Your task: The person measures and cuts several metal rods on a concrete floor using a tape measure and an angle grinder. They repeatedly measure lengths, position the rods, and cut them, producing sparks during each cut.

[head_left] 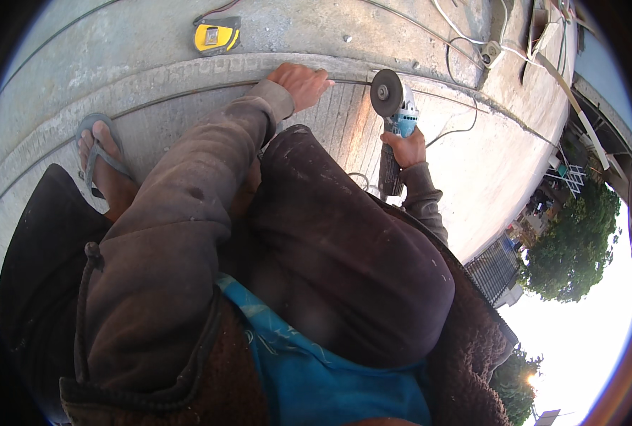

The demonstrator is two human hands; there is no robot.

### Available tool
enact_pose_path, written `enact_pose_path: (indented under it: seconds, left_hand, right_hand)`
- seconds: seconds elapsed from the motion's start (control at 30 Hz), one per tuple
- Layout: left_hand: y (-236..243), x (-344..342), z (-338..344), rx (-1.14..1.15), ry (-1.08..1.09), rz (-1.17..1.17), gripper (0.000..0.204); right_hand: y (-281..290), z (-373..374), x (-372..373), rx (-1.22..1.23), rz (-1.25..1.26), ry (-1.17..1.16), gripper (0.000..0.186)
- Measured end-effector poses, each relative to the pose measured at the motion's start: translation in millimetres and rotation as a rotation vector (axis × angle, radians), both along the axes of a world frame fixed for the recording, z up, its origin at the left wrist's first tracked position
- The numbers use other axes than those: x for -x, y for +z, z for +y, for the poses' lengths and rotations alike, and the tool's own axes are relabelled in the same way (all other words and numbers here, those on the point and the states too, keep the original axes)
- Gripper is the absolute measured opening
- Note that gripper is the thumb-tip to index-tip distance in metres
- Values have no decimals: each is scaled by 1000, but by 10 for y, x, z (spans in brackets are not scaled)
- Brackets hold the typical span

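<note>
Outdoor worksite, concrete (294, 35), grinder (405, 123), tree (573, 245)

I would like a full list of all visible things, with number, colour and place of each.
Angle grinder: one, teal and black, in the right hand
Cutting disc: one, dark grey, on the grinder
Thin rod: one, dark, at the left hand
Tape measure: one, yellow and black, upper left
Socket box: one, whitish, upper right
Cables: several, white and dark, upper right
Ground: one surface, pale grey, upper half
Ribbed roof: one, grey, right
Trees: at least two, green, right
Flip-flop: one, grey, left, on a foot
Trousers: one pair, dark, centre and left
Jacket: one, brown, left and lower right
Inner garment: one, blue, lower centre
Left hand: one, bare, on the rod
Right hand: one, bare, around the grinder
</note>
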State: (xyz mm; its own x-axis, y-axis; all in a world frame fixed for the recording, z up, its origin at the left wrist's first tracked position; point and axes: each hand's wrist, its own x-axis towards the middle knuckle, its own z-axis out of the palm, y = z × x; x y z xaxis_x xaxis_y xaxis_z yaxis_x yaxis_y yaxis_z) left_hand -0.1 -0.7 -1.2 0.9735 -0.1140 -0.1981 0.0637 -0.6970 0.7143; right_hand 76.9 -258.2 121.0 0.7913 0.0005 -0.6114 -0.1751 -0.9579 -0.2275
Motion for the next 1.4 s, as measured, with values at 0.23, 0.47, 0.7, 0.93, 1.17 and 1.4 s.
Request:
enact_pose_path:
  seconds: [0.23, 0.47, 0.7, 0.93, 1.17, 1.4]
  left_hand:
    - [56, -4, 21, -14, -19, 8, 38]
    - [16, -2, 14, 3, -15, 17, 39]
    - [27, -17, 15, 18, -30, 34, 39]
    - [14, 6, 6, 0, -20, 7, 37]
    - [-63, 0, -29, 7, -13, 9, 37]
    - [-43, -2, -14, 3, -18, 11, 37]
  right_hand:
    - [7, 47, -21, -29, -14, 10, 48]
    - [-23, 123, -110, -55, -18, 13, 47]
    - [-48, 94, -128, -35, -15, 9, 50]
    - [56, 113, -45, -2, 41, -23, 48]
    - [-11, 8, -34, -6, -8, 34, 49]
    - [-11, 122, -93, -54, -6, -7, 46]
